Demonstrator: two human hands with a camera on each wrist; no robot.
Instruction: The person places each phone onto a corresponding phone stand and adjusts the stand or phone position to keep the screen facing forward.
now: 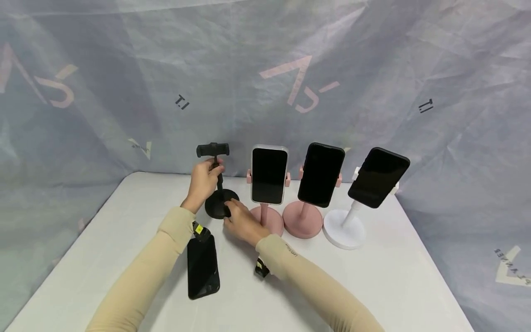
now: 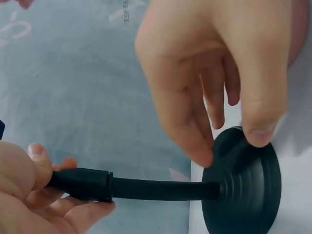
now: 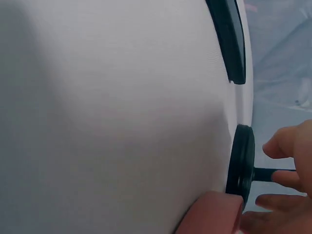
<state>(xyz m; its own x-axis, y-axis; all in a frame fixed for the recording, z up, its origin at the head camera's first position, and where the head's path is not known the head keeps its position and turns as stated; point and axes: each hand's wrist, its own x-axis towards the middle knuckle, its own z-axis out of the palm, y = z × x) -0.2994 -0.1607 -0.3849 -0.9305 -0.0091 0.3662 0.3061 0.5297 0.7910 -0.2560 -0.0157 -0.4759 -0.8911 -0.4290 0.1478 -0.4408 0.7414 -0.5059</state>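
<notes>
A black phone stand (image 1: pixel 222 203) with an unoccupied clamp on top stands at the back left of the table. My left hand (image 1: pixel 202 182) grips its pole just below the clamp, the fingers and thumb round the thicker sleeve (image 2: pixel 83 184). Low down at the round black base (image 2: pixel 243 180), my right hand (image 1: pixel 242 221) hovers with thumb and fingers spread apart. In the right wrist view, a gap shows between that thumb (image 3: pixel 280 144) and the base. A black smartphone (image 1: pixel 202 269) lies on the table below my left wrist.
To the right stand two pink phone stands (image 1: pixel 303 221) and a white one (image 1: pixel 344 230). Each holds a phone upright or tilted. The nearest pink base (image 1: pixel 274 219) is partly behind my right hand. A grey printed cloth (image 1: pixel 232 92) hangs behind the white table (image 1: pixel 137 203).
</notes>
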